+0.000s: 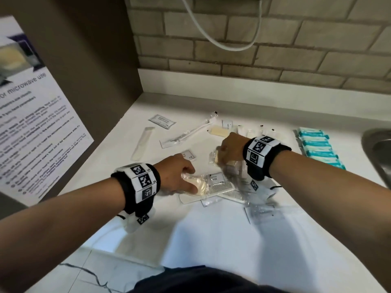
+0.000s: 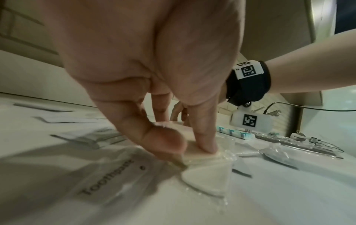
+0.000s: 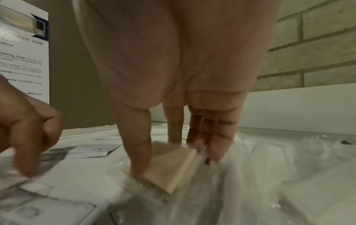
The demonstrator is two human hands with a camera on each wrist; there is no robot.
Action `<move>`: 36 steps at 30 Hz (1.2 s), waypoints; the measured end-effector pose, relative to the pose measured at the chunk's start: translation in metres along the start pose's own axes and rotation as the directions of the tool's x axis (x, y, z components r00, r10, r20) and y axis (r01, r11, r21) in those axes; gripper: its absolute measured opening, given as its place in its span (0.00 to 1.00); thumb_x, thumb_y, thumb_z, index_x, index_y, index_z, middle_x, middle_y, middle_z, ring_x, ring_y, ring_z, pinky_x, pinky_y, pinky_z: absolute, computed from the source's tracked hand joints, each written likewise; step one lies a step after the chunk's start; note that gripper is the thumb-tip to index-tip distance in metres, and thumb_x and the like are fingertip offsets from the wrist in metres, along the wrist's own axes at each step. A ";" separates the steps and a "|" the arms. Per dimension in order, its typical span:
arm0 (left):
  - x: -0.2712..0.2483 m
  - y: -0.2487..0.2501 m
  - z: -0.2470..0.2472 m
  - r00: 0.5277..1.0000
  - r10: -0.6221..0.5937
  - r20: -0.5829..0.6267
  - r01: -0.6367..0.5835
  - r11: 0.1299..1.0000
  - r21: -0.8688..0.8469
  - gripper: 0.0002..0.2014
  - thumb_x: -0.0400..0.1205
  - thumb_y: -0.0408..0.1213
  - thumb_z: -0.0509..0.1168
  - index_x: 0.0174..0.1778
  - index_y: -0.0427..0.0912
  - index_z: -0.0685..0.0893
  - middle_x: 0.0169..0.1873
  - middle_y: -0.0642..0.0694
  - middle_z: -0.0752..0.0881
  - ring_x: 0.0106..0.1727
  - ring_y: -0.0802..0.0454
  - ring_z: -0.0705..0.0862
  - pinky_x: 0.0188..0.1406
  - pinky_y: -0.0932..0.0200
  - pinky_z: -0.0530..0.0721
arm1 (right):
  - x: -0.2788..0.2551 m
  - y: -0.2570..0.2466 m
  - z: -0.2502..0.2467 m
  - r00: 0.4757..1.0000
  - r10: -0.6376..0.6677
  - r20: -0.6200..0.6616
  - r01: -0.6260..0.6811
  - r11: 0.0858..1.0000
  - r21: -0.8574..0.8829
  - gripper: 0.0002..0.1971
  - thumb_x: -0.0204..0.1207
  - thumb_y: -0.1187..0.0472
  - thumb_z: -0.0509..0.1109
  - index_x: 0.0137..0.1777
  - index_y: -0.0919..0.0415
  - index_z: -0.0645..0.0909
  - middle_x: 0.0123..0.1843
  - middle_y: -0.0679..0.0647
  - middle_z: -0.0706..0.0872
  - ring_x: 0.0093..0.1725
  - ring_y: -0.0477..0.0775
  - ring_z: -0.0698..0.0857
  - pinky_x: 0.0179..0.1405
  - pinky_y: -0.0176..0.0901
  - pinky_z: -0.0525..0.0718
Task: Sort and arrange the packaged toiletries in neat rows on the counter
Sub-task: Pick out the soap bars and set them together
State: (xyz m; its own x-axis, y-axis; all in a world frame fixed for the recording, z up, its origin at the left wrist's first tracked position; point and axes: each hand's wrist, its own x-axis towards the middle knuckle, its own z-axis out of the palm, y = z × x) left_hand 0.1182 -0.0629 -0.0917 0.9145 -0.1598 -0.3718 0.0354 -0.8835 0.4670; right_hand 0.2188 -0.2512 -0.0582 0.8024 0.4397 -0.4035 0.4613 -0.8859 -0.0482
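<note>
L hand (image 1: 177, 176) pinching cream soap bar in clear wrap (image 1: 195, 186) at pile's left edge, long axis toward R; R hand (image 1: 230, 149) clamped on 2nd cream wrapped bar (image 1: 216, 158), just beyond, both on white counter (image 1: 211, 240).

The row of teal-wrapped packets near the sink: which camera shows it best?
The head view: the whole row of teal-wrapped packets lies beside the sink. The left wrist view shows only blurred ends; the right wrist view shows none.
</note>
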 end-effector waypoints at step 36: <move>0.091 -0.019 -0.071 0.914 -0.130 -0.384 -0.174 0.730 -0.661 0.16 0.74 0.37 0.76 0.58 0.50 0.88 0.56 0.42 0.85 0.34 0.39 0.85 0.36 0.39 0.87 | 0.090 0.011 -0.037 0.987 0.160 0.002 -0.158 0.976 0.149 0.30 0.64 0.49 0.82 0.63 0.60 0.79 0.62 0.55 0.84 0.61 0.59 0.83 0.58 0.47 0.83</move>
State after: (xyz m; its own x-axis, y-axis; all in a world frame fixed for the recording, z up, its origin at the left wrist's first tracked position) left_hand 0.2291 -0.0297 -0.0772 0.9861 0.1379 -0.0922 0.1332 -0.3264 0.9358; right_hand 0.3099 -0.2156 -0.0612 0.8651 0.2923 -0.4076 0.2668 -0.9563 -0.1195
